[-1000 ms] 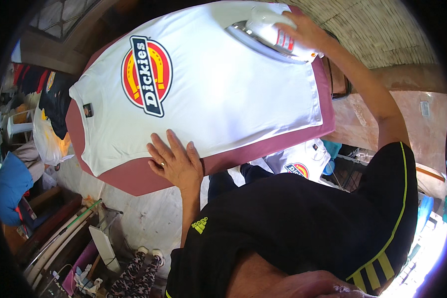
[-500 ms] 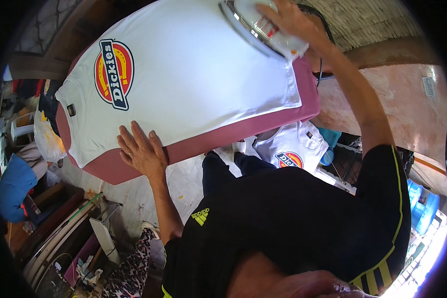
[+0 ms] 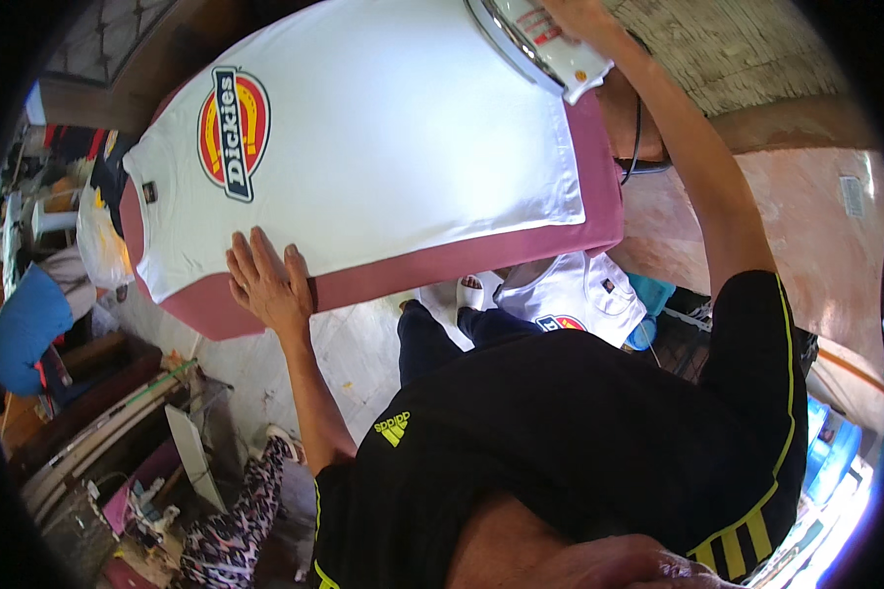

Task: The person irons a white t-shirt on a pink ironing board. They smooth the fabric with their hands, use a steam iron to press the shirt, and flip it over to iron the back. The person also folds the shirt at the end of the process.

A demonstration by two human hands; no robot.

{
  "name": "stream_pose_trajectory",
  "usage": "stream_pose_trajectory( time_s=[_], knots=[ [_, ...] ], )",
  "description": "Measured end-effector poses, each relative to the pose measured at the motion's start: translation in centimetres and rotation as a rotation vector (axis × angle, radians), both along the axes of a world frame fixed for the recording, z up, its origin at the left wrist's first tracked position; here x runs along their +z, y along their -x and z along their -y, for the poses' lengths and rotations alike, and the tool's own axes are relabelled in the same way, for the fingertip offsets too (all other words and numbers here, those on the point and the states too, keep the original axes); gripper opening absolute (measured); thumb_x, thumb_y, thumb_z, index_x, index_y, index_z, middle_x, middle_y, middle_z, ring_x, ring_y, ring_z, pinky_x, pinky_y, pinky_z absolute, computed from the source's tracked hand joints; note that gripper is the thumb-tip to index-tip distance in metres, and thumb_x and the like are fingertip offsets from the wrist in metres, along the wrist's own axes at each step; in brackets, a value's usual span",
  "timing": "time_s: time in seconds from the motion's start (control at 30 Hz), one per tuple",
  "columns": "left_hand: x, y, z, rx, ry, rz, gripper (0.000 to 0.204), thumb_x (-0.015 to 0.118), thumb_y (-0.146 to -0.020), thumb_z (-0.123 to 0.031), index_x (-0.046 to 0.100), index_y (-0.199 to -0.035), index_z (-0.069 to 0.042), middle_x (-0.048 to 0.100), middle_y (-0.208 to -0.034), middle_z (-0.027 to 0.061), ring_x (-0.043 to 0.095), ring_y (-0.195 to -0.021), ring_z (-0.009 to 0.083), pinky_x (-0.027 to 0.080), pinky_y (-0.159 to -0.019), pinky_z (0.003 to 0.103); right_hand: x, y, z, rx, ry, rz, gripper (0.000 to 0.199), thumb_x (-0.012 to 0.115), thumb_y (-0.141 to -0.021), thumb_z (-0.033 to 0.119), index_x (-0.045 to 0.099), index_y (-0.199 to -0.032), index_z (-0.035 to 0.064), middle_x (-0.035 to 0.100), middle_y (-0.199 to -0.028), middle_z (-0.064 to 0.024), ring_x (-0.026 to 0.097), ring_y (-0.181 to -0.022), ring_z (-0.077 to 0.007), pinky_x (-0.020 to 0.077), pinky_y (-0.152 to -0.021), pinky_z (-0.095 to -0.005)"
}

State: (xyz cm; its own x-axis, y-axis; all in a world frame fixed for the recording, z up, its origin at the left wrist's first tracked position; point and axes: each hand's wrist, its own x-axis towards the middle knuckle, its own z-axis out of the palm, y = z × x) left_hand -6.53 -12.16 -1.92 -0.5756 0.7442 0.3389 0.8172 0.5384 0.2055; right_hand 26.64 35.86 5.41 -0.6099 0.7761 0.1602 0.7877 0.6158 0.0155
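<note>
A white T-shirt (image 3: 393,137) with a red, yellow and navy printed emblem (image 3: 234,134) is spread over a padded mauve ironing board (image 3: 442,260). My right hand (image 3: 581,20) is closed on an iron (image 3: 540,44), white with a shiny metal edge, at the far right end of the shirt. The top of the picture cuts off part of that hand and the iron. Along the near edge of the shirt lies my left hand (image 3: 270,285), flat with its fingers stretched, its heel over the board's mauve side.
Below the board's right end hangs or lies another white T-shirt (image 3: 570,294). A dark cord (image 3: 638,137) runs beside the board. Blue water jugs (image 3: 833,452) stand at the right. At lower left are someone's patterned trousers (image 3: 231,540), stacked boards and a blue bundle (image 3: 31,329).
The iron has moved right, toward the far hem of the shirt, with my right hand on it. My left hand has shifted slightly left along the near edge. The whole view has tilted a little.
</note>
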Motion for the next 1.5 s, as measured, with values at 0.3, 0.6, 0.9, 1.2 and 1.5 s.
stream_pose_trajectory(
  time_s=[0.3,0.6,0.9,1.2,1.5],
  knots=[
    [-1.4,0.4,1.3,0.259,-0.054,-0.034,0.056,0.048,-0.097,-0.043,0.05,-0.142,-0.01,0.039,-0.154,0.0154,0.029,-0.144,0.0385,0.019,-0.112,0.058,4.8,8.2,20.1,0.21,0.455,-0.343,0.049,0.056,-0.097,0.046,0.056,-0.114,0.0001,0.066,-0.08,-0.0258,0.068,-0.079,-0.0413,0.0531,-0.071,-0.0449],
    [-1.3,3.6,2.3,0.178,-0.456,0.177,0.044,0.054,-0.096,-0.03,0.058,-0.133,-0.007,0.051,-0.141,0.0181,0.043,-0.131,0.0377,0.031,-0.106,0.053,6.0,16.5,33.3,0.52,0.731,-0.137,0.042,0.061,-0.096,0.037,0.056,-0.107,-0.0028,0.065,-0.075,-0.0277,0.066,-0.067,-0.0408,0.0493,-0.061,-0.0446],
    [-1.7,23.8,6.9,0.479,-0.179,-0.045,0.054,0.065,-0.087,-0.044,0.062,-0.121,-0.003,0.055,-0.13,0.0235,0.051,-0.119,0.0416,0.04,-0.095,0.06,4.8,22.5,35.9,0.342,0.853,-0.276,0.038,0.057,-0.099,0.036,0.057,-0.105,-0.0018,0.067,-0.075,-0.0207,0.069,-0.067,-0.0272,0.05,-0.062,-0.0388],
    [0.0,28.9,6.3,0.328,-0.316,0.371,0.036,0.065,-0.089,-0.039,0.063,-0.087,-0.004,0.067,-0.078,0.0191,0.066,-0.077,0.0412,0.049,-0.07,0.05,5.3,31.0,41.4,0.281,0.875,-0.244,0.039,0.053,-0.101,0.035,0.05,-0.101,-0.0039,0.065,-0.078,-0.0298,0.068,-0.074,-0.0432,0.0491,-0.066,-0.0477],
    [-1.0,30.1,8.6,0.277,-0.484,0.421,0.027,0.065,-0.091,-0.033,0.071,-0.09,-0.006,0.067,-0.074,0.0199,0.066,-0.069,0.0393,0.051,-0.062,0.046,3.7,45.6,40.9,0.684,0.66,-0.19,0.053,0.056,-0.098,0.043,0.054,-0.115,-0.0075,0.065,-0.079,-0.0289,0.068,-0.074,-0.0394,0.0508,-0.067,-0.0438]
  ],
)
